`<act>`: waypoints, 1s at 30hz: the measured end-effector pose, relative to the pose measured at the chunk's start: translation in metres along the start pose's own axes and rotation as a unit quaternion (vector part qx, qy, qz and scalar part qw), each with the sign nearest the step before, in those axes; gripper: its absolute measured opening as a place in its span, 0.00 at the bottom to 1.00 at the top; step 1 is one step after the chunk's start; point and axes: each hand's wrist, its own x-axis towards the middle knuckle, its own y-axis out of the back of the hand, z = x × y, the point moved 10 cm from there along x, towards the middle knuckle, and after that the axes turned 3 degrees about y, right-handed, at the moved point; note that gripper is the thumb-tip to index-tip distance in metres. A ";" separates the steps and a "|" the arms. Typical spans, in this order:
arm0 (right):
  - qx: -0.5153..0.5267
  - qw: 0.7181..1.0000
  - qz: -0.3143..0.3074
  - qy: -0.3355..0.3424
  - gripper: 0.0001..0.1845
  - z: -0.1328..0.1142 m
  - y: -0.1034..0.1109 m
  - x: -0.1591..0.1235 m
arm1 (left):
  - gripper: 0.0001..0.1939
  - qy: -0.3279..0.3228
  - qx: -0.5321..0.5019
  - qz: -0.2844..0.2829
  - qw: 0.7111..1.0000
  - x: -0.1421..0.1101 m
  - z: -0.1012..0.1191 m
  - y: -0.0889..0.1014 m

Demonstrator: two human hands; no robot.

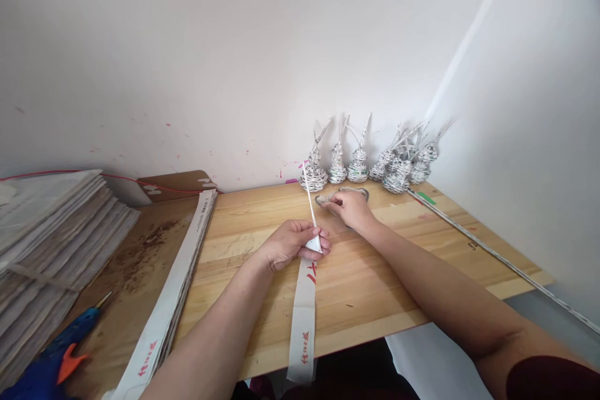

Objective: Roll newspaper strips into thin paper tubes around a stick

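Note:
My left hand (300, 244) is closed on a newspaper strip (304, 312). Above the fingers the strip's upper end is rolled into a thin white tube (309, 194), while its flat lower part, with red print, hangs over the table's front edge. Farther back, my right hand (354, 207) has its fingertips pinched together at a small shallow dish (320, 200) with a dark rim. The hand covers much of the dish, and what the fingertips hold, if anything, is hidden.
Several woven paper gourd shapes (358, 165) stand along the wall. A long paper rod (478, 245) lies at the right. On the left are stacked paper strips (164, 300), a tied newspaper stack (60, 256) and a blue and orange glue gun (70, 344).

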 end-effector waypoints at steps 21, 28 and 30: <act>-0.090 0.995 -0.017 -0.033 0.27 0.010 0.001 0.002 | 0.17 -0.009 -0.036 0.021 0.999 0.000 0.006 0.003; 0.121 0.989 0.082 -0.004 0.20 -0.003 0.019 -0.001 | 0.17 -0.005 -0.025 0.018 1.000 -0.002 0.007 0.001; 0.242 0.970 0.022 0.002 0.21 -0.015 0.011 -0.004 | 0.17 -0.005 -0.020 0.013 1.000 -0.002 0.007 0.000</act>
